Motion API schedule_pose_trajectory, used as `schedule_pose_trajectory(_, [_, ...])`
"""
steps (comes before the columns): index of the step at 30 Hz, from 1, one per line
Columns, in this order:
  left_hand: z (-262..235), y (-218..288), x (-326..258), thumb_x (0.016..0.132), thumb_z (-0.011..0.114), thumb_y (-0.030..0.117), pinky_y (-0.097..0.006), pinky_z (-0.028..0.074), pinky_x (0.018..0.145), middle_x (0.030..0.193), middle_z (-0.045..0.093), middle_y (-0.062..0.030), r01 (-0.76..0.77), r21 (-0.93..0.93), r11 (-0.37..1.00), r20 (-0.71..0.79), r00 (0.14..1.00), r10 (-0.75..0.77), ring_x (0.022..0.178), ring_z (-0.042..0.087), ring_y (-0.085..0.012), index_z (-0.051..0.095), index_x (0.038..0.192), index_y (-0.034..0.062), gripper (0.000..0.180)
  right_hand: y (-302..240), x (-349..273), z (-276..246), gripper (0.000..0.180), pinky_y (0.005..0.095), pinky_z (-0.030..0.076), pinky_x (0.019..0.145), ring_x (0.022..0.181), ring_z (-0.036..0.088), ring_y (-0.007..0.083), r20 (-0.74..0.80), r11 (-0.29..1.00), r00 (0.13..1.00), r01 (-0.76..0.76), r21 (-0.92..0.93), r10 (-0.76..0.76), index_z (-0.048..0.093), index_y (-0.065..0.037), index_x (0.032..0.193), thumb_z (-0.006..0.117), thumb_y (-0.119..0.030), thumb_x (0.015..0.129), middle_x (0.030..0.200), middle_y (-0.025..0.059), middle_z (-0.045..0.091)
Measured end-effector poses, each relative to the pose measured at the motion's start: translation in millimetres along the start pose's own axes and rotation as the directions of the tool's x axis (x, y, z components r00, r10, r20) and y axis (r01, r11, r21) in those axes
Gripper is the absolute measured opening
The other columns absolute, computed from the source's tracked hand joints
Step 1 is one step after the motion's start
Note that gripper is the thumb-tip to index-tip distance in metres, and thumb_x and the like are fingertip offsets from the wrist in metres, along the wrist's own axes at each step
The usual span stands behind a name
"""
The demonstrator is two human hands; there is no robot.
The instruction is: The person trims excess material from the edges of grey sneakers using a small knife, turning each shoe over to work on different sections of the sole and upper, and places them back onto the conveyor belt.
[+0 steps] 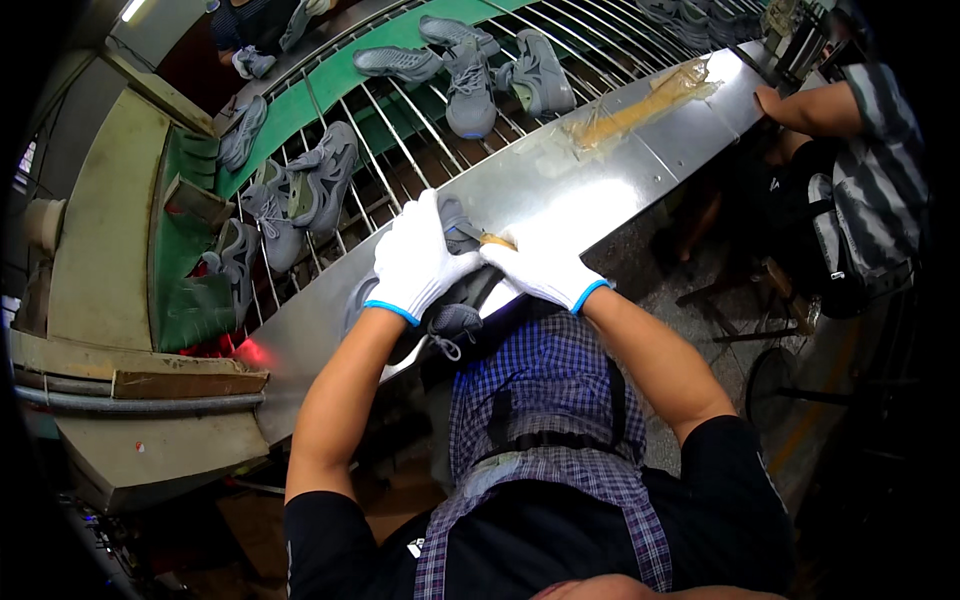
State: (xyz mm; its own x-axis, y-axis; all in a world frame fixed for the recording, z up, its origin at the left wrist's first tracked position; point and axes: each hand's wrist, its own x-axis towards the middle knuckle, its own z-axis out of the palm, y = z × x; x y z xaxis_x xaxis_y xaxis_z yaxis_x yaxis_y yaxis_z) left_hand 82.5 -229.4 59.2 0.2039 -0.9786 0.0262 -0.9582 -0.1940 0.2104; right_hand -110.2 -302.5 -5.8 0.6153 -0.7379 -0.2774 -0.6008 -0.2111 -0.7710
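Observation:
My left hand (415, 255), in a white knit glove with a blue cuff, is closed on a grey sports shoe (456, 322) at the metal ledge. Laces hang from the shoe's near part, and the glove covers much of its middle. My right hand (545, 272), gloved the same way, grips a small tool with a tan handle (497, 241). Its thin grey end points left and meets the shoe's far part; the exact kind of tool cannot be made out. Another grey shoe piece (355, 300) shows partly behind my left wrist.
Beyond the metal ledge (610, 195) runs a rack of metal rods (385, 140) over a green belt, carrying several grey shoes (468, 90). Brown tape (640, 105) crosses the ledge. A machine housing (105, 220) stands left. Co-workers sit right (880, 180) and far left (250, 25).

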Motion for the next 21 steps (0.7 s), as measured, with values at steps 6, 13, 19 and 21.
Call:
schedule_pose_trajectory(6, [-1,5,-2,0.071,0.093,0.060,-0.049,0.060,0.098,0.132,0.065,-0.0226,0.048,0.007,0.999,0.046,0.998,-0.049,0.121,0.069,-0.0407,0.047,0.151,0.0031,0.108,7,-10,15,0.061,0.0476,0.056,0.089,0.098,0.075,0.0398,-0.013,0.966,0.999,-0.027,0.258,0.031,0.076,0.005,0.109,0.058,-0.053,0.105,0.100,0.0256,0.077])
schedule_pose_trajectory(13, [0,2,-4,0.068,0.094,0.060,-0.050,0.059,0.099,0.135,0.064,-0.0237,0.042,0.013,0.999,0.066,0.997,-0.043,0.121,0.069,-0.0411,0.046,0.151,0.0036,0.111,20,-21,1,0.057,0.0451,0.054,0.081,0.089,0.071,0.0325,0.116,0.958,0.991,-0.097,0.271,0.067,0.074,0.004,0.109,0.056,-0.049,0.106,0.091,0.0228,0.074])
schedule_pose_trajectory(19, [-1,-1,-3,0.068,0.093,0.061,-0.051,0.059,0.099,0.136,0.063,-0.0236,0.059,-0.014,0.998,0.069,0.996,-0.057,0.123,0.069,-0.0410,0.045,0.153,0.0024,0.114,11,5,6,0.058,0.0449,0.053,0.073,0.076,0.070,0.0307,0.063,0.985,0.994,0.074,0.158,-0.085,0.075,0.005,0.102,0.054,-0.049,0.107,0.080,0.0189,0.072])
schedule_pose_trajectory(21, [-6,-1,0,0.068,0.093,0.062,-0.051,0.059,0.100,0.137,0.063,-0.0239,0.108,-0.017,0.994,0.078,0.991,-0.106,0.124,0.068,-0.0411,0.045,0.154,0.0024,0.115,4,11,15,0.050,0.0381,0.047,0.059,0.062,0.061,0.0207,0.147,0.867,0.989,-0.075,0.492,0.002,0.072,0.000,0.100,0.057,-0.046,0.109,0.071,0.0084,0.065])
